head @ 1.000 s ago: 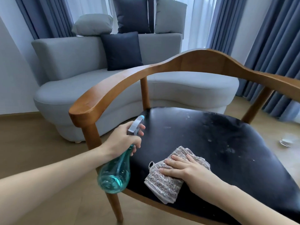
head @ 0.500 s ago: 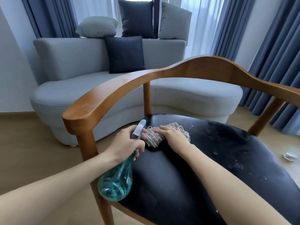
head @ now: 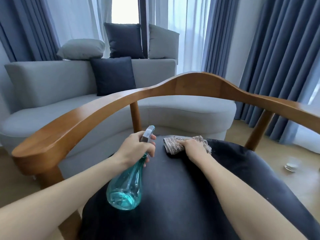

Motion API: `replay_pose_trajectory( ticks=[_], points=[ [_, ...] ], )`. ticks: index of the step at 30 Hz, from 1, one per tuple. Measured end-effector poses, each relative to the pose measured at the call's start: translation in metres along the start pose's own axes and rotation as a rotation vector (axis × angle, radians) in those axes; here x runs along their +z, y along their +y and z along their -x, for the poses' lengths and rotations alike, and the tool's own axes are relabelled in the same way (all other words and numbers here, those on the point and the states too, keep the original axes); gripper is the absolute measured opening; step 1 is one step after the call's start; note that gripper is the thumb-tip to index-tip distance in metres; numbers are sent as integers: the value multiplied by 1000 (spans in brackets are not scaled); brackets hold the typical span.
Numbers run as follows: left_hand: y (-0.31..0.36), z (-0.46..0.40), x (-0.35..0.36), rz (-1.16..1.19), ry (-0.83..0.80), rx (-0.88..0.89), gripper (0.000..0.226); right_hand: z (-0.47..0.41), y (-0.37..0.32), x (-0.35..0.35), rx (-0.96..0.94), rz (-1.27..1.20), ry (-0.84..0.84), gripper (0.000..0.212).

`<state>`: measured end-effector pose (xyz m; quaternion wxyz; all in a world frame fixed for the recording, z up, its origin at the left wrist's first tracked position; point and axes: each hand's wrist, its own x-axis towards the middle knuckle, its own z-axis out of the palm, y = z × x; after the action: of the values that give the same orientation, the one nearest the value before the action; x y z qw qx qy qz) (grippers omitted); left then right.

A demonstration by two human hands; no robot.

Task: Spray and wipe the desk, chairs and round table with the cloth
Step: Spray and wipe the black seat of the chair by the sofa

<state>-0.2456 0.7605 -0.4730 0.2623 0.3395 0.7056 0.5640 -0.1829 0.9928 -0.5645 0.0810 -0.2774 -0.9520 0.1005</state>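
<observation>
A wooden armchair (head: 190, 87) with a curved back rail and a black seat (head: 181, 196) fills the view. My left hand (head: 136, 149) grips the neck of a teal spray bottle (head: 126, 189) with a grey trigger head, held over the seat's left side. My right hand (head: 192, 148) presses flat on a folded grey-brown cloth (head: 173, 146) at the far edge of the seat, under the back rail. Pale specks show on the seat's right part.
A grey sofa (head: 52, 94) with dark and light cushions stands right behind the chair. Blue curtains (head: 277, 66) hang at the right and left. A small clear object (head: 291, 166) lies on the wooden floor at the right.
My right hand has pushed the cloth from the seat's near edge to its far edge and a little to the right. The bottle in my left hand has come over the seat.
</observation>
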Motion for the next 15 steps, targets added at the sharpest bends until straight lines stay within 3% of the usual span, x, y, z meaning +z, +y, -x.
replay_pose_trajectory(
  ticks=[9, 15],
  points=[
    [9, -26, 10, -1, -54, -5, 53, 156, -17, -26, -43, -49, -95, 49],
    [14, -45, 14, 8, -82, 4, 48, 159, -29, -26, 13, 10, -86, 50]
  ],
)
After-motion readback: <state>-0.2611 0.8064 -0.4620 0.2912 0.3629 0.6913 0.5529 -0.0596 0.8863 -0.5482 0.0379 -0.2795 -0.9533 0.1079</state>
